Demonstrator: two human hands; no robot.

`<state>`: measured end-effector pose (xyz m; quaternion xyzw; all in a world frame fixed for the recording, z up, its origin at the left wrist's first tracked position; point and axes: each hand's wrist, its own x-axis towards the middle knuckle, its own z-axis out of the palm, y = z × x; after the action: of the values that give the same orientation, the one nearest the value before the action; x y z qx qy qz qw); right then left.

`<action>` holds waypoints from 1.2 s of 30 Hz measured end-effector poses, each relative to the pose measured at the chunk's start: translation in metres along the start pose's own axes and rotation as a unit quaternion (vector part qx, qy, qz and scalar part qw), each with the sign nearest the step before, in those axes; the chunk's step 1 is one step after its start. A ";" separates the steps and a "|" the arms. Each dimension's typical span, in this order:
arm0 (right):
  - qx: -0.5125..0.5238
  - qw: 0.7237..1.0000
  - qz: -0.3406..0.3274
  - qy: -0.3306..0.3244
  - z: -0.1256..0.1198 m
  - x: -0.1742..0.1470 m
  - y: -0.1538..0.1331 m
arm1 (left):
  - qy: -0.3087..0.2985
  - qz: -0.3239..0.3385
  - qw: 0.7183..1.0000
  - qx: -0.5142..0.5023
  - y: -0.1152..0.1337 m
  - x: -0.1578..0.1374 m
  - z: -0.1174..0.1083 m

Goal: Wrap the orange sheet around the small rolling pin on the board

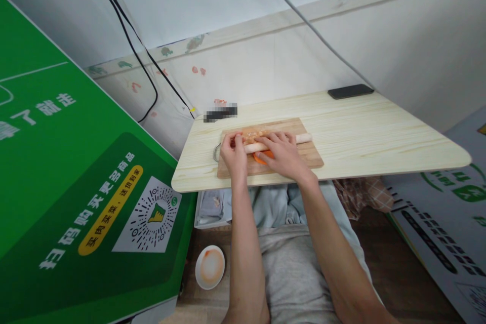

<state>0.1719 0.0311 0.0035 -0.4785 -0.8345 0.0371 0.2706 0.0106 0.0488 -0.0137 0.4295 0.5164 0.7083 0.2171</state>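
In the head view, the person's two bare hands work mid-frame over a light-brown wooden cutting board (312, 154). The right hand (283, 154) lies across a smooth, pale cylindrical rod (305, 138), fingers beyond it and thumb on the near side, by a flat, bright-orange piece (269, 153); I can't tell whether it grips or merely rests. The left hand (233, 157) is curled at the rod's left end, its hold hidden. Beyond the rod is an orange-brown mottled strip (251, 136).

To my eye, uneven pressure could set the rod rolling askew, and a hard push might slide the board on the pale wood-grain table (387, 136), whose front edge is close.

The hands cover most of the rod and orange piece; pixelation blots out a dark object (220, 113) at upper centre-left.
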 end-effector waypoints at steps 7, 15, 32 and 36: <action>0.057 0.998 -0.004 0.017 -0.001 0.000 0.002 | 0.002 0.004 1.000 0.016 0.000 0.000 0.000; 0.067 0.992 0.050 0.099 -0.009 -0.004 0.019 | 0.009 0.031 0.999 0.030 0.000 0.000 -0.002; 0.057 0.988 0.076 0.123 -0.011 -0.006 0.040 | -0.261 0.134 0.932 0.211 0.007 -0.015 0.005; 0.074 0.987 0.075 0.120 -0.013 -0.007 0.039 | -0.264 0.138 0.927 0.229 0.006 -0.012 0.005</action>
<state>0.2114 0.0438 -0.0008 -0.5192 -0.7528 0.0618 0.3999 0.0223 0.0402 -0.0127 0.7062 0.5241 0.4544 0.1416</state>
